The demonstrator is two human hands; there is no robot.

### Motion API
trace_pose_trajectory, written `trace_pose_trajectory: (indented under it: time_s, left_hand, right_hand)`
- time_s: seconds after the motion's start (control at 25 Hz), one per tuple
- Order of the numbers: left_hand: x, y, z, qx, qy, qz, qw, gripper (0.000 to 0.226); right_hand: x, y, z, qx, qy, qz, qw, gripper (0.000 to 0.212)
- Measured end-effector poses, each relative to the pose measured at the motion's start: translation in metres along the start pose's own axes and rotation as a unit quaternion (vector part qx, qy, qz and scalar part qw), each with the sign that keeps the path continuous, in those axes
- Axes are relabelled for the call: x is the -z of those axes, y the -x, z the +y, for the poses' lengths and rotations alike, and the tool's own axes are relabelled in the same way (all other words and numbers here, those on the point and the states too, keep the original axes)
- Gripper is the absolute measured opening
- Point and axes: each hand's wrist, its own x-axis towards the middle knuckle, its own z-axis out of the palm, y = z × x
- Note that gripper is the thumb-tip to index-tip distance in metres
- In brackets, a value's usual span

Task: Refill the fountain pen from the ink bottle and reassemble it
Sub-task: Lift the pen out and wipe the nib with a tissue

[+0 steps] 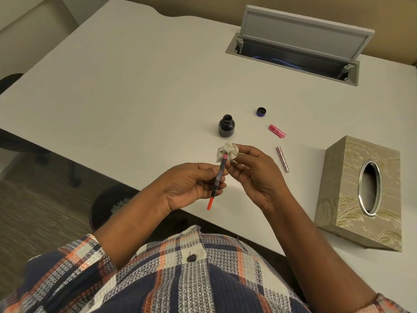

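- A white table (112,86) is seen across the view, with a dark round bin (108,204) below its near edge on the left.
- The left hand (191,184) is held above the near edge of the table. Its thumb and curled fingers are closed around the dark middle of the pen section (217,180).
- The pen section is held nearly upright in the air between the two hands. Its red end points down toward the person and its pink grip points up and away.
- The ink bottle (226,128) stands upright and uncapped on the table, just beyond the hands.
- A crumpled tissue wad (228,152) with dark ink marks is wrapped over the top end of the pen section, so the nib is hidden.
- The right hand (255,175) is raised beside the left, and the tissue wad is pinched between its thumb and fingertips.
- The bottle cap (261,111) lies open side up, to the right of the bottle and apart from it.
- A pink pen cap (277,130) lies on its side nearer the person.
- The slim pen barrel (282,159) lies flat just right of the right hand.
- A grey cable hatch (300,41) is propped open at the far edge.
- A patterned tissue box (361,193) stands at the right.
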Motion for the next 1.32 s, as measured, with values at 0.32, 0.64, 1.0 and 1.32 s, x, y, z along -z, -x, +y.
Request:
trace_pose_trajectory:
  time_s: [0.32,0.64,1.0,1.32]
  left_hand:
    - [0.0,0.001,0.001,0.029,0.026,-0.02,0.999,0.028]
    - [0.001,-0.001,0.001,0.038,0.017,-0.026,0.999,0.028]
    - [0.004,-0.005,0.001,0.066,0.028,-0.028,0.997,0.019]
    - [0.005,-0.009,0.001,0.08,0.043,-0.022,0.996,0.019]
  right_hand:
    - [0.008,-0.003,-0.006,-0.044,-0.011,-0.047,0.998,0.017]
    - [0.011,-0.006,-0.012,-0.059,0.039,-0.097,0.993,0.013]
    - [0.009,-0.01,-0.005,-0.042,0.084,-0.137,0.986,0.025]
    - [0.004,-0.016,0.007,-0.02,0.084,-0.065,0.994,0.008]
